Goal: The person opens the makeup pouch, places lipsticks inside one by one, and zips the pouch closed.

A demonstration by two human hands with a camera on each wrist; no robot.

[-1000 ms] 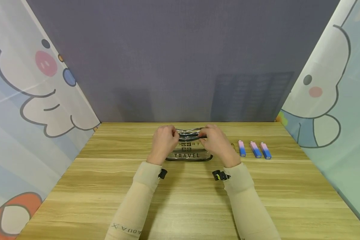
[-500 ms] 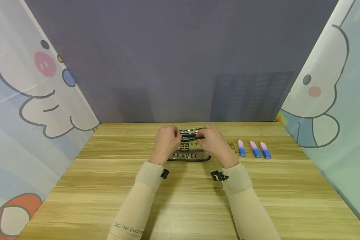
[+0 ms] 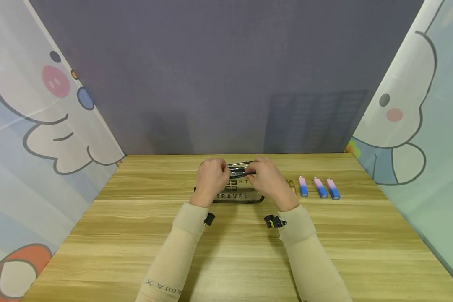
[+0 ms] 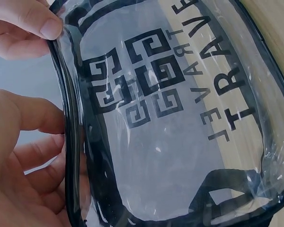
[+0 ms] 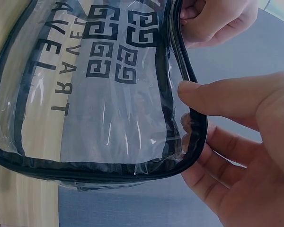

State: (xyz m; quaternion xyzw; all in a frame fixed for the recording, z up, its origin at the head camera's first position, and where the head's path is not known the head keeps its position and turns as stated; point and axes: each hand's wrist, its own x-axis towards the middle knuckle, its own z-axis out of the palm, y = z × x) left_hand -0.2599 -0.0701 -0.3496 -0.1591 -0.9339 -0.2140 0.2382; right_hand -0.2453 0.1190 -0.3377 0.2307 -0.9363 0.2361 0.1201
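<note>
A clear pouch with black trim and "TRAVEL" lettering (image 3: 238, 196) (image 4: 156, 156) (image 5: 109, 118) stands on the table between both hands. My left hand (image 3: 210, 180) (image 4: 28, 142) pinches its upper black edge on the left. On the right part of that same edge, my right hand (image 3: 269, 180) (image 5: 246, 137) grips with the thumb on one side and the fingers on the other. Nothing shows inside the clear panels in the wrist views. The left end of the pouch is partly behind my left hand in the head view.
Right of the pouch lie several pink-and-blue sticks (image 3: 303, 186) on the wooden table (image 3: 136, 235). Small gold-coloured items (image 3: 292, 185) lie beside my right hand, partly hidden by it. A grey panel (image 3: 226, 75) rises behind the table, with cartoon-printed curtains at both sides.
My left hand has shifted slightly right and my right hand slightly left, both still gripping the pouch's edge. More of the gold-coloured items shows beside my right hand.
</note>
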